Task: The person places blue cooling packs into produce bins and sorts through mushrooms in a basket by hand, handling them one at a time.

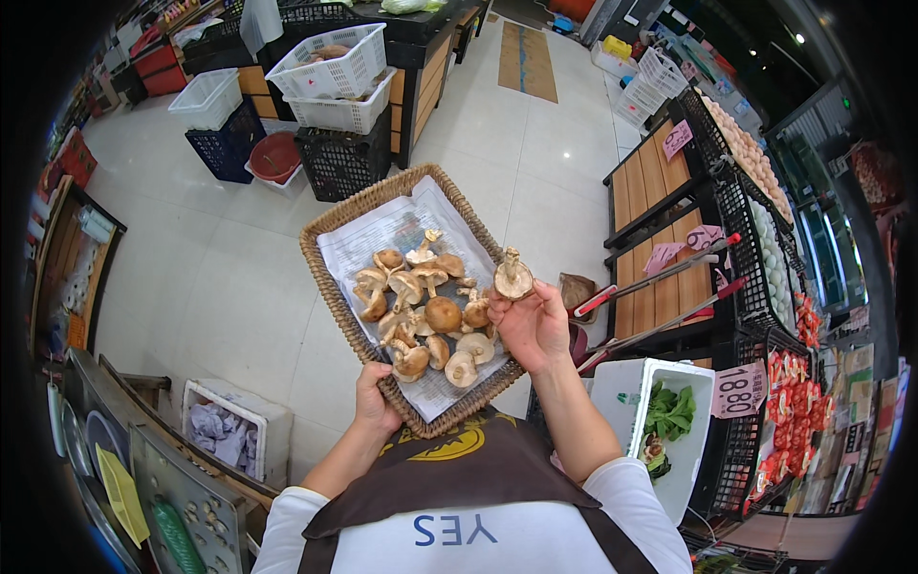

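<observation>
My left hand (pixel 376 397) grips the near left edge of a woven wicker basket (pixel 337 308), holding it tilted in front of my apron. Newspaper (pixel 366 237) lines the basket. On it lies a loose heap of brown-capped mushrooms (pixel 443 314), several of them with pale gills or stems upward. Between the fingertips of my right hand (pixel 534 326) is a single mushroom (pixel 513 276), held above the basket's right edge with its stem pointing up and its gills showing.
A white foam box (pixel 649 430) with leafy greens stands at my right, beside egg racks (pixel 746 136) with price signs. To the left are a foam box of crumpled paper (pixel 222 434) and a metal counter (pixel 186 495). Stacked white crates (pixel 337 64) stand ahead on the tiled floor (pixel 459 136).
</observation>
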`<state>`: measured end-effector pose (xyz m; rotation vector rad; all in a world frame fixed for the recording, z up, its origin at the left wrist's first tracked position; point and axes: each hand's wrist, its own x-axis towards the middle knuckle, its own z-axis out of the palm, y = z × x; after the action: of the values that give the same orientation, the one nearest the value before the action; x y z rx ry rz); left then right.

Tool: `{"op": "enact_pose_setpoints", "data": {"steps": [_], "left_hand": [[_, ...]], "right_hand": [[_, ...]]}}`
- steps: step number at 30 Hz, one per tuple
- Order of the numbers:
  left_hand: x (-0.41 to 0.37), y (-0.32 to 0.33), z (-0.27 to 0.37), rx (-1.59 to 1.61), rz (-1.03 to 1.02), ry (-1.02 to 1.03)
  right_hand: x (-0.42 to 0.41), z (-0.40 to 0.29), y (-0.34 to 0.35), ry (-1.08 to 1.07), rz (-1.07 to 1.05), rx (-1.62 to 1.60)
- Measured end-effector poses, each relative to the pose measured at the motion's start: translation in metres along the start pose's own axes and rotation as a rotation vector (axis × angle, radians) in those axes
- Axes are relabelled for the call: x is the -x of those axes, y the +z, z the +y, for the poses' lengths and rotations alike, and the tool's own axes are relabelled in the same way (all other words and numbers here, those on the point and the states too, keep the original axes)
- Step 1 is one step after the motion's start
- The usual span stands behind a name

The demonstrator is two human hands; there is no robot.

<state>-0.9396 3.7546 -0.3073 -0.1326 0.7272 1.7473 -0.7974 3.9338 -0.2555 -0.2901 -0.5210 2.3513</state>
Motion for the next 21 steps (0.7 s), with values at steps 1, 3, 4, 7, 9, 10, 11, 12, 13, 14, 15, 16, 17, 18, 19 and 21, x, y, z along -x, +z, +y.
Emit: {"op": "enact_pose_setpoints", "data": {"steps": [1, 3, 4, 7, 9, 10, 11, 12, 13, 14, 15, 16, 17, 18, 19, 21], "left_hand": [[0.0, -0.001, 0.0, 0.005, -0.002, -0.001], [0.001, 0.002, 0.001, -0.003, 0.015, 0.01], [0.002, 0.003, 0.001, -0.007, 0.024, 0.016], [0.002, 0.001, 0.002, 0.007, 0.015, 0.022], [0.002, 0.003, 0.003, 0.011, 0.011, 0.021], [0.003, 0.002, 0.004, 0.016, 0.017, 0.025], [0.003, 0.001, 0.005, 0.004, 0.03, 0.025], [0.003, 0.0, 0.004, -0.008, 0.038, 0.022], [0.003, -0.003, 0.005, -0.021, 0.053, 0.027], [0.002, -0.008, 0.004, -0.017, 0.046, 0.027], [0.001, -0.01, 0.004, -0.006, 0.022, 0.023], [0.001, -0.012, 0.004, 0.004, 0.001, 0.023], [0.0, -0.013, 0.004, 0.012, -0.026, 0.02], [0.0, -0.011, 0.004, 0.0, -0.035, 0.034], [0.002, -0.009, 0.004, -0.001, -0.041, 0.053], [0.001, -0.009, 0.005, 0.028, -0.073, 0.063]], "right_hand": [[0.0, 0.0, -0.001, 0.004, 0.0, -0.011], [0.0, 0.0, -0.003, 0.013, 0.001, -0.033], [0.0, 0.0, -0.003, 0.016, 0.008, -0.03], [0.001, 0.0, 0.0, 0.002, 0.056, -0.035], [0.007, -0.006, 0.005, -0.042, 0.121, -0.06], [0.012, -0.012, 0.002, -0.085, 0.119, -0.053], [0.02, -0.023, 0.003, -0.181, 0.192, -0.035], [0.033, -0.041, -0.013, -0.244, 0.101, -0.02], [0.046, -0.058, -0.029, -0.352, 0.165, 0.024], [0.065, -0.083, -0.037, -0.408, 0.147, 0.074], [0.088, -0.104, -0.049, -0.596, 0.297, 0.189], [0.115, -0.132, -0.063, -0.663, 0.368, 0.225], [0.147, -0.157, -0.084, -0.742, 0.404, 0.322], [0.17, -0.169, -0.089, -0.943, 0.689, 0.362], [0.201, -0.192, -0.112, -0.987, 0.806, 0.49], [0.258, -0.217, -0.161, -1.114, 1.343, 0.726]]}}
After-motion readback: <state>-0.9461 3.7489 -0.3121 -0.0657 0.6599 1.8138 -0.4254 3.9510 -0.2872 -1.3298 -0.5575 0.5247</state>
